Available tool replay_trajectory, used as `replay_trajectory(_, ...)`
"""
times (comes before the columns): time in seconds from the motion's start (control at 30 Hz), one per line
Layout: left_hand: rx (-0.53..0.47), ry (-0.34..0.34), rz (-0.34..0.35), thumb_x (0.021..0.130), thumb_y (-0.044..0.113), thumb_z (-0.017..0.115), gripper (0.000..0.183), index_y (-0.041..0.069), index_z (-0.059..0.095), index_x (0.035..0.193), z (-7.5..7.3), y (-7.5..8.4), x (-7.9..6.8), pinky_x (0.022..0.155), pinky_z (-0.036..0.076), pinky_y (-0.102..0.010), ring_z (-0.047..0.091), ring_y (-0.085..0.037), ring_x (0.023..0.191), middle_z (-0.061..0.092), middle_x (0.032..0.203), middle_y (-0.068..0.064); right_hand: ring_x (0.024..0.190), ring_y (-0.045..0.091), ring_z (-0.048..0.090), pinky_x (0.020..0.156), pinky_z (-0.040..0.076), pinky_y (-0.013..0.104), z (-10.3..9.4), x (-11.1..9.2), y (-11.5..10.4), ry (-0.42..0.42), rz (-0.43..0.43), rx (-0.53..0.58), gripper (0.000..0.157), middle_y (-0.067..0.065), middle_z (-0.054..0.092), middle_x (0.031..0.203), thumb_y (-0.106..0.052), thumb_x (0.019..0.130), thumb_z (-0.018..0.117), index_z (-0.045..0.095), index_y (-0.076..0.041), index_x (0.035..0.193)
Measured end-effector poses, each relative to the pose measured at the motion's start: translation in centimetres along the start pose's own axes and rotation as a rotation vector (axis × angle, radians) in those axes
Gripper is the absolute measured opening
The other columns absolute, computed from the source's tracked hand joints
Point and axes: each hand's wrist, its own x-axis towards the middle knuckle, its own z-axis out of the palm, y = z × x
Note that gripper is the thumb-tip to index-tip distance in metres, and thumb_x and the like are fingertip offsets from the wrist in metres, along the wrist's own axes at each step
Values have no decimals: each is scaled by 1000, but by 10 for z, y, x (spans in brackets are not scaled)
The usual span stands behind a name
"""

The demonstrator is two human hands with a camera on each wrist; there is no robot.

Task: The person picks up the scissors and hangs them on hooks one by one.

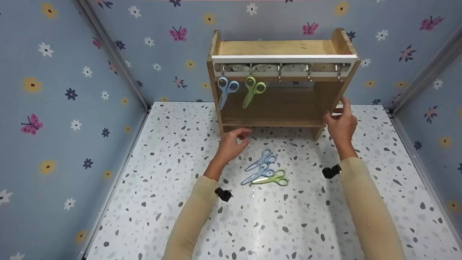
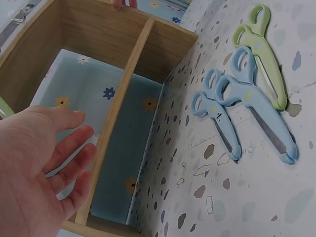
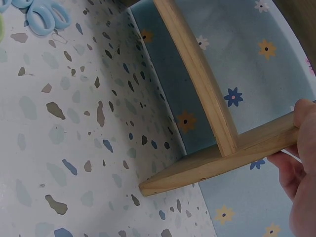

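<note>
Notably, only the head view shows hanging blue scissors, upper-centre; your left hand splays loosely, your right hand grips the shelf.

Speckled white table: wooden rack standing, two blue scissors, green scissors lying.

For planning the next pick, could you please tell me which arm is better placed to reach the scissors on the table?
Left, probably: the left grip is empty and nearer the scissors, while the right grip holds the side of the wooden rack.
</note>
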Motion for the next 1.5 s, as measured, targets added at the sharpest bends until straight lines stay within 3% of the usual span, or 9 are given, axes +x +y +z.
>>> replay_trajectory(0.33, 83, -59, 10, 106, 10, 76, 35, 7, 75, 141, 2, 0, -6, 111, 60, -56, 75, -41, 127, 79, 142, -16, 108, 37, 86, 88, 62, 44, 0, 0, -1, -3, 6, -7, 61, 21, 84, 127, -17, 104, 73, 55, -21, 162)
replay_trajectory(0.57, 152, -83, 10, 106, 11, 77, 38, 9, 74, 144, 6, -3, -9, 109, 62, -54, 77, -36, 126, 80, 140, -14, 109, 40, 85, 94, 66, 56, 0, 0, 0, -3, 5, 1, 60, 23, 83, 127, -17, 104, 72, 55, -19, 162)
replay_trajectory(0.77, 178, -112, 2, 106, 12, 76, 40, 9, 73, 145, 11, -6, -10, 109, 61, -57, 77, -38, 126, 80, 140, -16, 108, 43, 85, 94, 65, 59, 0, -3, 1, 9, -11, 7, 59, 24, 83, 126, -16, 104, 71, 56, -18, 162)
replay_trajectory(0.9, 195, -131, -6, 106, 13, 77, 39, 9, 74, 145, 14, -9, -10, 108, 61, -57, 76, -39, 127, 78, 142, -16, 107, 41, 85, 86, 63, 42, 0, -3, 1, 17, -9, -2, 60, 23, 84, 124, -18, 104, 71, 56, -20, 162)
replay_trajectory(1.03, 208, -156, -15, 105, 14, 78, 40, 10, 74, 145, 17, -10, -11, 107, 62, -56, 75, -39, 128, 76, 145, -15, 106, 39, 86, 78, 49, 16, 0, -1, 2, 18, -6, 2, 59, 22, 84, 123, -19, 103, 72, 57, -21, 161)
replay_trajectory(1.17, 210, -187, -37, 105, 14, 79, 44, 12, 72, 148, 20, -11, -12, 110, 61, -55, 74, -39, 132, 74, 149, -15, 105, 38, 86, 75, 40, 7, -1, 0, 2, 18, -5, 10, 59, 22, 85, 123, -19, 103, 72, 58, -21, 160)
replay_trajectory(1.33, 222, -182, -44, 104, 14, 80, 44, 12, 73, 148, 25, -14, -13, 111, 60, -56, 74, -37, 131, 76, 146, -14, 106, 38, 86, 77, 44, 12, -1, 0, 2, 12, 4, 4, 60, 22, 84, 124, -18, 103, 72, 57, -20, 161)
replay_trajectory(1.5, 254, -173, -21, 104, 13, 79, 41, 11, 75, 144, 31, -18, -15, 107, 60, -56, 75, -36, 126, 79, 138, -15, 106, 39, 86, 83, 55, 28, -1, 0, 1, 16, -6, -3, 59, 22, 85, 122, -19, 103, 72, 57, -21, 160)
